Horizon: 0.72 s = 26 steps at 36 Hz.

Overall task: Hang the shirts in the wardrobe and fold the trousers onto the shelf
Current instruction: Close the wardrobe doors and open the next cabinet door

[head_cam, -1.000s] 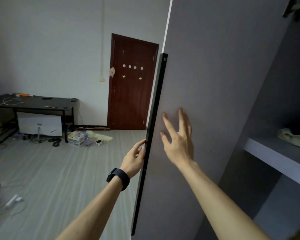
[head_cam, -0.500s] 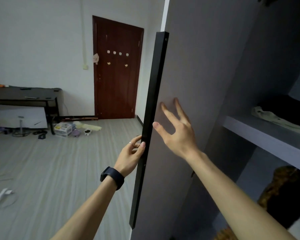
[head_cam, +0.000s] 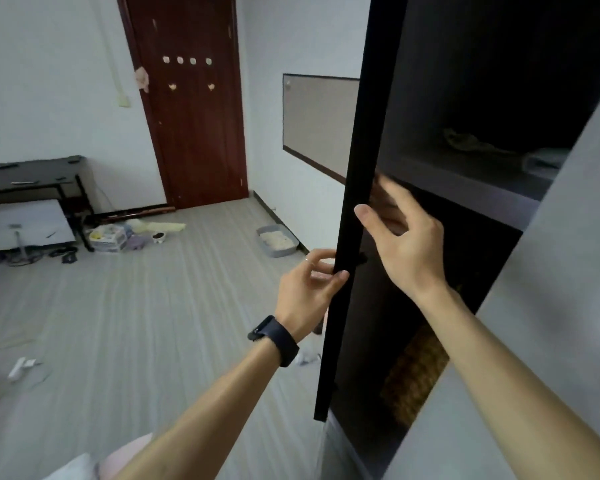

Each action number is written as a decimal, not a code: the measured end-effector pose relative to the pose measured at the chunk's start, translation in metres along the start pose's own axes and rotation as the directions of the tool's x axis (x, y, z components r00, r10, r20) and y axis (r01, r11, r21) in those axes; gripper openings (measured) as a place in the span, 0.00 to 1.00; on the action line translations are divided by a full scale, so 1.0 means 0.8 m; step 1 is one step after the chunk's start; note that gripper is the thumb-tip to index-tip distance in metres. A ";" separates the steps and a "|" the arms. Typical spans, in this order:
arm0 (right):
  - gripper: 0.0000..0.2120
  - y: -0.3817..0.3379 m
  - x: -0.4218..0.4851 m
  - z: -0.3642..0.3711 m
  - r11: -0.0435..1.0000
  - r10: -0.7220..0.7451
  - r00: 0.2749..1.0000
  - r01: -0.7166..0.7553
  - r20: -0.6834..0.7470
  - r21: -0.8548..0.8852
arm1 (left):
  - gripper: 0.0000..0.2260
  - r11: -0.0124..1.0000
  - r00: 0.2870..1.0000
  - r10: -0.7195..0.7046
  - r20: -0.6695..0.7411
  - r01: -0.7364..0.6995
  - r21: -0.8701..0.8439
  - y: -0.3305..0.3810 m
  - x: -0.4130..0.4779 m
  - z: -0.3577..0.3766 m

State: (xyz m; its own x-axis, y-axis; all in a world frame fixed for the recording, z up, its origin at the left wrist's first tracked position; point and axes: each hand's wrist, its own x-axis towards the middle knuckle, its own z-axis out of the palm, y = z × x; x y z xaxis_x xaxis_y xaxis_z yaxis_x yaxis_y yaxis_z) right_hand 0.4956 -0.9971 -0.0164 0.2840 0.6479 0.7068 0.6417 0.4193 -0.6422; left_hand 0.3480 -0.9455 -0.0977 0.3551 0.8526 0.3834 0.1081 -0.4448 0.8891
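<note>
Right now my left hand [head_cam: 309, 289] grips the black edge of the wardrobe door [head_cam: 368, 150], fingers curled round it. My right hand [head_cam: 409, 247] is spread open, thumb at that edge. A pale garment [head_cam: 465, 140] lies on the shelf [head_cam: 482, 183] inside.

Door [head_cam: 357, 220]: seen edge-on, a dark upright strip at centre.
Left hand [head_cam: 307, 292]: grips the door's edge, thumb on the near side, fingers behind; watch [head_cam: 278, 339] on the wrist.
Right hand [head_cam: 407, 244]: fingers spread and blurred against the door's inner face, thumb at its edge.
Shelf [head_cam: 465, 178]: right of the door, in shadow; pale cloth [head_cam: 471, 142] lies on it.
Background: brown exit [head_cam: 187, 109], desk [head_cam: 32, 171] at left, grey tray [head_cam: 278, 240] on the floor [head_cam: 153, 323].
</note>
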 end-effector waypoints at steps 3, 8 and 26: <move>0.23 0.007 -0.016 -0.036 0.996 -0.028 0.993 0.019 -0.111 -0.083 | 0.10 0.997 0.999 0.041 0.008 -0.042 0.062 0.014 -0.010 0.043; 0.21 0.020 -0.022 -0.088 0.953 -0.145 0.970 0.084 -0.196 -0.291 | 0.11 0.980 0.988 0.155 -0.003 -0.154 0.128 0.022 -0.008 0.104; 0.26 0.025 0.018 -0.175 0.862 -0.099 0.913 -0.120 -0.395 -0.493 | 0.10 0.913 0.902 0.370 0.223 -0.398 0.095 0.014 0.046 0.223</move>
State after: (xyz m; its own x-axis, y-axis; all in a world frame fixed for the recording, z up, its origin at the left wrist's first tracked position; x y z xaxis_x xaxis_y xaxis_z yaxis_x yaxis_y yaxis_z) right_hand 0.6125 -1.0685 0.0224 0.4773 0.2992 0.8262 0.8702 -0.0300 -0.4919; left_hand 0.5276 -0.9680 -0.1185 0.5674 0.5433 0.6188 0.0457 -0.7710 0.6351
